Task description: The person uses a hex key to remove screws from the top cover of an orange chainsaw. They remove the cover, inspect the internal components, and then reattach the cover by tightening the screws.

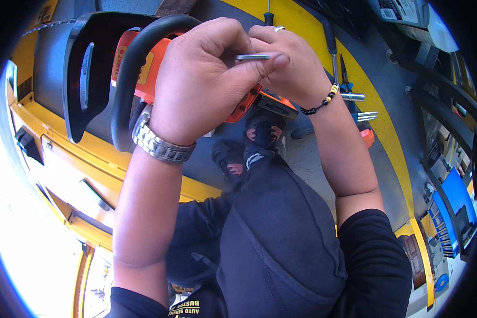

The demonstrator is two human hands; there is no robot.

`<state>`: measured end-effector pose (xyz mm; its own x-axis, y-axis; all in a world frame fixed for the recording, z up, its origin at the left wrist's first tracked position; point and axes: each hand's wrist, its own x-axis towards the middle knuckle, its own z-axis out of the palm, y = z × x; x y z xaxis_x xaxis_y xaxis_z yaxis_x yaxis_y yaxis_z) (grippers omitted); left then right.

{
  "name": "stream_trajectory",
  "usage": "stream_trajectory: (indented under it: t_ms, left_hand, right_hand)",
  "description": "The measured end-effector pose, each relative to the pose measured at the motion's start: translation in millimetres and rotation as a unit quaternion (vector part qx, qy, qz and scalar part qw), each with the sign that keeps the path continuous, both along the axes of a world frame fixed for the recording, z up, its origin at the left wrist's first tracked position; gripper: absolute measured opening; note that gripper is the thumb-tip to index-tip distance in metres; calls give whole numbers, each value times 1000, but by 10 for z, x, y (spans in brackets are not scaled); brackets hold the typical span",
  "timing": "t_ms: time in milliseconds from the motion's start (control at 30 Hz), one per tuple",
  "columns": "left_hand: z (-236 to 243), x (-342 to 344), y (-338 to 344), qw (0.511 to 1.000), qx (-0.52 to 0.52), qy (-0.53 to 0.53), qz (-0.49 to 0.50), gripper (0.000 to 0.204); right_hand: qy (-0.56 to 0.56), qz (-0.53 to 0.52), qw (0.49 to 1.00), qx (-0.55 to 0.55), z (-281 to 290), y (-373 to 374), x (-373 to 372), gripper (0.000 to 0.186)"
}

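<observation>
In front of me is an orange chainsaw (149, 69) with a black wraparound handle (123, 103) and a black hand guard (75, 79). My left hand (199, 79) is closed over the saw's body, just right of that handle. A thin, shiny metal piece (253, 56) lies along its thumb; what kind it is does not show. Close against the left hand, my right hand (294, 66) has its fingers curled. Their tips, and anything in them, are hidden behind the left hand.
On the grey and yellow surface to the right lie a screwdriver (268, 19), another long black-handled tool (329, 40), pliers (345, 77), a chrome socket (353, 97) and several metal tools (365, 115). A grey jug (405, 13) stands at the upper right.
</observation>
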<state>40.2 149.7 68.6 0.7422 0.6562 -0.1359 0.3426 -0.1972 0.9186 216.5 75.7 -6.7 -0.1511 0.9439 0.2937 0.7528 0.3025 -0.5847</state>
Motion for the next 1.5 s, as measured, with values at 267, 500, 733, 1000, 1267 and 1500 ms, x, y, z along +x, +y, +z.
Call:
stream_trajectory:
  t_ms: [267, 500, 733, 1000, 1267, 1500]
  left_hand:
    - [142, 40, -224, 998, -5, 40, 39, 23]
    - [-166, -128, -261, 995, 95, -32, 23, 29]
    - [-281, -63, -252, 983, 115, -84, 113, 19]
    - [-261, -41, -275, 989, 48, -61, 122, 18]
    - [-268, -95, -192, 989, 89, -107, 52, 24]
    - [-295, -40, -271, 987, 99, -72, 105, 16]
  right_hand:
    - [19, -68, 997, 30, -36, -135, -184, 14]
    - [-27, -45, 999, -1, 11, -142, -118, 25]
    - [-53, -43, 998, -7, 47, -150, -114, 19]
    - [-21, -62, 998, 8, -24, -136, -167, 16]
    - [-54, -29, 998, 32, 7, -64, -128, 19]
    - [-56, -73, 996, -12, 25, -198, -144, 17]
